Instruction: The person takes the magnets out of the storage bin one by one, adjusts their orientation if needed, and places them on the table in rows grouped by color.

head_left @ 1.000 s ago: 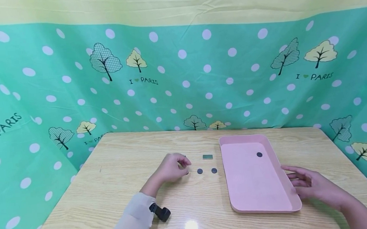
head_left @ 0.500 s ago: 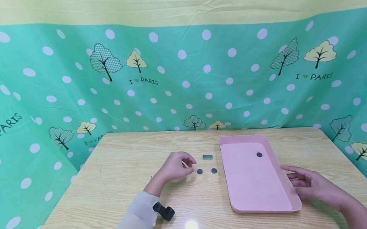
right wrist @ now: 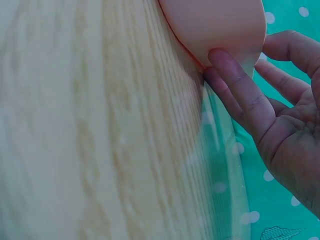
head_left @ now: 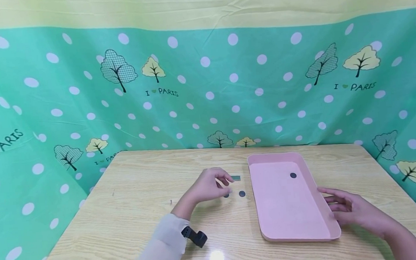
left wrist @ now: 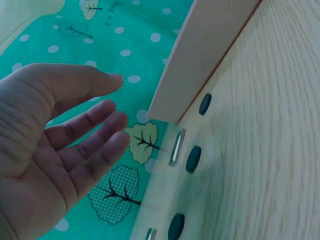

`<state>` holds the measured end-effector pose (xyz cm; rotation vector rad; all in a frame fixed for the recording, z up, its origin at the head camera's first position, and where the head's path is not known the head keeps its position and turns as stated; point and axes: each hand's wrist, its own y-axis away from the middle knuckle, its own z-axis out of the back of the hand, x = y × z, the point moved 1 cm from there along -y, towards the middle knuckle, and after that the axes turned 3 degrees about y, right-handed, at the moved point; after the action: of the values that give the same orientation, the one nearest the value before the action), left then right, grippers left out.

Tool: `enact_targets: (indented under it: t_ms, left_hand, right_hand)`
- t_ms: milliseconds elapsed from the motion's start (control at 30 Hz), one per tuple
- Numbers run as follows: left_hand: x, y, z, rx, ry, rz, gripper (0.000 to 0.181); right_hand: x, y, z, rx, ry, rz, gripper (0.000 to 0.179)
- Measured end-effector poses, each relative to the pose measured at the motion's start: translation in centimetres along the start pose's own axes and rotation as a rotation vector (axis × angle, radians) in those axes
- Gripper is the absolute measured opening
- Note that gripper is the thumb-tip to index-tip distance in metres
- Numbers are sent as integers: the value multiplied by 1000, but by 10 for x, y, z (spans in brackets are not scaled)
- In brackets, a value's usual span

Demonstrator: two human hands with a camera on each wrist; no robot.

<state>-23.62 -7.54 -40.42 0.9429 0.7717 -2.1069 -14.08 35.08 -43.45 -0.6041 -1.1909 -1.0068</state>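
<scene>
My left hand (head_left: 213, 185) hovers over the table with loosely bent fingers and nothing between them. Beneath and beside it lie dark round discs (head_left: 242, 193); the left wrist view shows three in a row, with the nearest disc (left wrist: 176, 226) at the bottom. Flat shiny rectangular pieces (left wrist: 177, 147) lie alongside, one with a greenish top (head_left: 236, 178) partly behind my fingertips. My right hand (head_left: 355, 210) rests its fingertips against the outer right wall of a pink shallow tray (head_left: 291, 237). Inside the tray lies another dark disc (head_left: 293, 175).
The wooden table (head_left: 142, 171) carries the tray right of centre. A green polka-dot cloth (head_left: 190, 87) printed with trees hangs behind and around it. A black strapped device (head_left: 195, 236) sits on the left sleeve.
My left hand has moved right and slightly away from me, now partly covering a disc and the greenish rectangle. The right hand and the tray have stayed in place.
</scene>
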Motion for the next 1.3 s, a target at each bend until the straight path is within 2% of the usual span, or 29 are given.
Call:
enact_targets:
  t_ms: [233, 467, 600, 900, 1300]
  left_hand:
    - [-12, -11, -8, 10, 23, -1, 19]
    - [-22, -24, -17, 15, 82, -56, 18]
    - [-27, -32, -24, 14, 115, -54, 19]
    - [-36, -49, -45, -7, 188, -51, 18]
    - [-52, -81, -77, 21, 177, -40, 16]
  right_hand:
    - [0, 0, 0, 4, -4, 9, 60]
    - [0, 0, 0, 6, 1, 8, 61]
    - [0, 0, 0, 10, -2, 6, 62]
    - [-1, -1, 1, 15, -14, 1, 62]
    - [-1, -1, 1, 15, -8, 6, 62]
